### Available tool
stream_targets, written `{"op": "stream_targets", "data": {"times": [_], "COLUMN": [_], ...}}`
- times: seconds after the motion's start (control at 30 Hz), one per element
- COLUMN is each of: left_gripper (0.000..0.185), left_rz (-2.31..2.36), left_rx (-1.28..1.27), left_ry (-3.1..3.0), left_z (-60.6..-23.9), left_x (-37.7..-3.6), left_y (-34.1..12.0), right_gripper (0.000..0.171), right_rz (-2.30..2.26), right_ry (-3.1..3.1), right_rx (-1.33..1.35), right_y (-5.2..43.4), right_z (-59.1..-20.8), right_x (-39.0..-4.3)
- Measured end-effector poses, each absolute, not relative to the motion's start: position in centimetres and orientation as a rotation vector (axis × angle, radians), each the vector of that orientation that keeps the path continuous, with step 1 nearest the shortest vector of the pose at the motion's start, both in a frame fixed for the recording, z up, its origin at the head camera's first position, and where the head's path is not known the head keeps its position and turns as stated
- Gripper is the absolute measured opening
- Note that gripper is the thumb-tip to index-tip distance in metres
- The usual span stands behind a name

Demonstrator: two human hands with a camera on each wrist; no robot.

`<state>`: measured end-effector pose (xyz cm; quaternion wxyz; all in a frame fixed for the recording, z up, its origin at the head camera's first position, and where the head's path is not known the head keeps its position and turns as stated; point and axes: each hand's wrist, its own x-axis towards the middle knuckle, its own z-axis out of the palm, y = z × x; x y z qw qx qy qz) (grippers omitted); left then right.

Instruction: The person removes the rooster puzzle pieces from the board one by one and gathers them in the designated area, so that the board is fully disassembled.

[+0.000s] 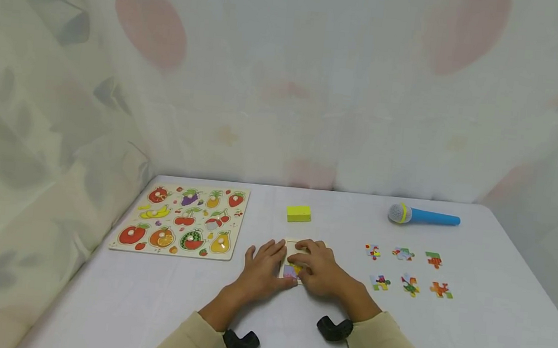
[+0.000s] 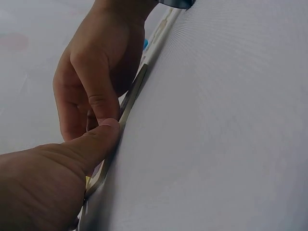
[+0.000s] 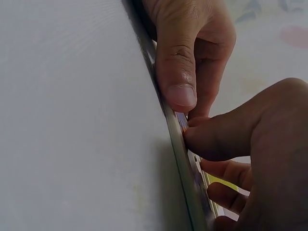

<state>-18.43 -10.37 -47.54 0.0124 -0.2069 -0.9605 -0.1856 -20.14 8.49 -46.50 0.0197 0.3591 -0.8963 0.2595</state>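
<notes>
Two hands at work on a small frame (image 1: 290, 248) mid-table (image 1: 145, 307), between a fruit board (image 1: 236, 234) and loose puzzle pieces (image 1: 403, 254).

At left, the board holds fruit shapes (image 1: 162, 237); the left hand (image 1: 262, 270), fingers apart and fairly straight, rests on the frame's left side. Inside the frame's near end lies a purple-and-yellow patch (image 1: 291, 271). The right hand (image 1: 322, 270) bends its fingers over it; whether they pinch anything cannot be told. A sideways push could unseat the patch, or slide the frame should the left hand slacken. Farther right, six pieces lie outside the frame.
</notes>
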Motion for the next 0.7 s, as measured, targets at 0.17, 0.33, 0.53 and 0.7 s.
{"op": "stream_targets", "data": {"times": [0.17, 0.33, 0.53, 0.7], "left_gripper": [0.085, 0.085, 0.083, 0.081], "left_rz": [-0.579, -0.58, -0.581, -0.596], "left_rx": [-0.64, -0.647, -0.645, -0.644], "left_ry": [-2.993, -2.971, -2.957, -2.948], "left_z": [-47.64, -47.62, -47.62, -47.59], "left_x": [-18.47, -18.39, -18.32, -18.38], "left_y": [-10.39, -10.33, -10.34, -10.33], "right_gripper": [0.033, 0.031, 0.034, 0.042], "right_rz": [0.811, 0.831, 0.86, 0.865], "right_ry": [-2.784, -2.822, -2.738, -2.663], "right_rx": [1.094, 1.01, 1.057, 1.178], "right_y": [8.24, 7.97, 7.91, 7.99], "right_z": [-46.59, -46.8, -46.92, -46.69], "right_x": [-20.18, -20.24, -20.17, -20.1]}}
